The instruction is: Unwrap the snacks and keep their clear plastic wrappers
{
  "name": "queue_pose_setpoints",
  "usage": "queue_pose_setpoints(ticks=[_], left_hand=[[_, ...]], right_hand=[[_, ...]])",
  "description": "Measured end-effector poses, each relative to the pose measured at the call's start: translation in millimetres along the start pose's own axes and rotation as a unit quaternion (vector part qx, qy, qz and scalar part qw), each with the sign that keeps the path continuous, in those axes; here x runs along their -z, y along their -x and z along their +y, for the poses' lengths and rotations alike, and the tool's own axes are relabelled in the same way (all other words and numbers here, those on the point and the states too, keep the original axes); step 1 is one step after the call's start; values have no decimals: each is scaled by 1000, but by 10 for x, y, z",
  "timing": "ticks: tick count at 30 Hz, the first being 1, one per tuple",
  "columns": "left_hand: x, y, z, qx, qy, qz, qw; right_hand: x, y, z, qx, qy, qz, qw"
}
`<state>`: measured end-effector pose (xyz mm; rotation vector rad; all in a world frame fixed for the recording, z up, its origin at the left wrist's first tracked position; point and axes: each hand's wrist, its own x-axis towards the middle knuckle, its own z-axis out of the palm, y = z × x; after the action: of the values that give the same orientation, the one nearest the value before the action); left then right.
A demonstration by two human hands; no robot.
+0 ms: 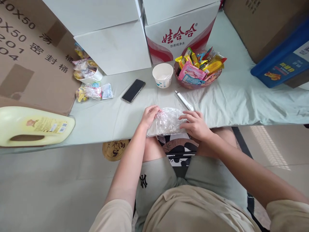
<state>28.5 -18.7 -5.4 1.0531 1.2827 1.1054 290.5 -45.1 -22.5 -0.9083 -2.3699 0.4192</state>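
A crumpled clear plastic bag (169,121) lies at the table's front edge, part of it hanging over. My left hand (151,115) pinches the bag's left side between thumb and fingers. On the right side, my right hand (195,124) rests against the plastic with its fingers spread. Just beyond the right hand lies a white pen-shaped cutter (184,100). Behind the bag stands a white paper cup (163,76) with something pale inside. What the bag holds, if anything, I cannot make out.
A black phone (133,91) lies left of the cup. Behind right is a pink bowl (190,85) of wrapped snacks. Wrapped pieces (94,92) lie by a cardboard box (36,61). A yellow jug (36,126) lies at the left edge; white boxes (118,48) line the back.
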Motion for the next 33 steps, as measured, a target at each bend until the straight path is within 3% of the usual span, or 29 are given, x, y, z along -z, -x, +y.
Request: queue_pose_setpoints(ticks=[3,9,14,18,21,25,27,29,31,33], left_hand=[[-2,-4,-29,-16,-18,-10,1000],[47,36,2,7,115,-14,993],[74,200,141,54,142,-53,987],[33,332,263,36,130,-75,988],[2,357,305,18,93,-72,993],[-8,358,265,12,109,-6,994],[-12,375,214,63,147,-1,987],[-24,401,155,131,148,-36,980],[-49,420,100,154,124,-57,979],[-83,421,59,127,119,-38,984]], right_hand=[[45,45,-6,-12,-38,0,999],[137,-104,-34,-158,-176,149,960],[3,-259,-35,-259,-369,80,889],[-30,-318,-161,-248,-472,36,845],[-4,-350,-306,-262,-484,36,834],[1,-380,-407,-334,-439,77,830],[-11,-379,-395,-334,-429,104,833],[-31,-365,-346,-332,-426,125,832],[-58,-340,-277,-345,-445,159,811],[-88,-317,-210,-362,-484,189,774]])
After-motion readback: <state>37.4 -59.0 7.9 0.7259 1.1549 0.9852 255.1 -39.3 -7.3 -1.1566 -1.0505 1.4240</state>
